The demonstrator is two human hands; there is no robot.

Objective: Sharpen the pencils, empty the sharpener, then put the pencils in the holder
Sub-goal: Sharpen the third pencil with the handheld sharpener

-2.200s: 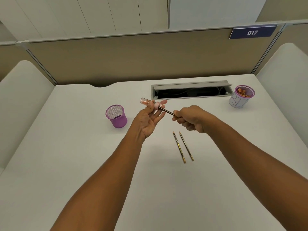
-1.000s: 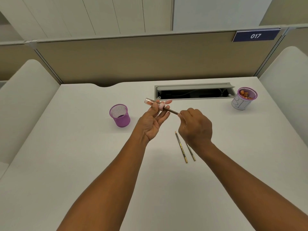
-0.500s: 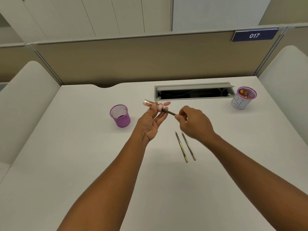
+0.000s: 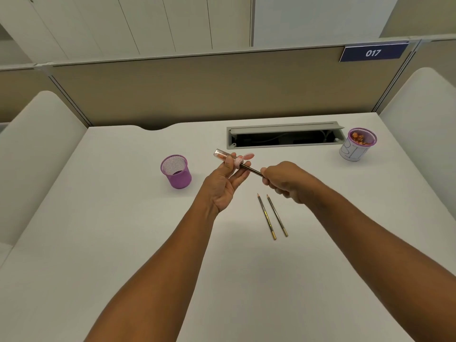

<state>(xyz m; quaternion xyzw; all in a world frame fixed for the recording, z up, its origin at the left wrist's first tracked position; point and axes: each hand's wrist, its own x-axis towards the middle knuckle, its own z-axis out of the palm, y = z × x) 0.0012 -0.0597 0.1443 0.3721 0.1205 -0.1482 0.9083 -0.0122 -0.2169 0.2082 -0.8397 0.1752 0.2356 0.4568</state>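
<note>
Head view, item: pencil [image 4: 253,170], tip seated in the sharpener [image 4: 228,157] pinched by the left hand [image 4: 222,186]. Right hand [image 4: 287,181], clamped on the shaft, has rolled knuckles-up since half a second ago (another twist, likely). Two pencils [image 4: 272,215] wait on the worktop [image 4: 98,243]; holder [image 4: 176,171] empty.

**Single head-worn view over a white desk**

Looks forward and down from the person's head, wide-angle, at close range over both forearms. Faces the white desk [image 4: 98,243] and tan partition [image 4: 197,90] beyond, numbered plate [image 4: 373,53] upper right. No second view to overlap.
</note>
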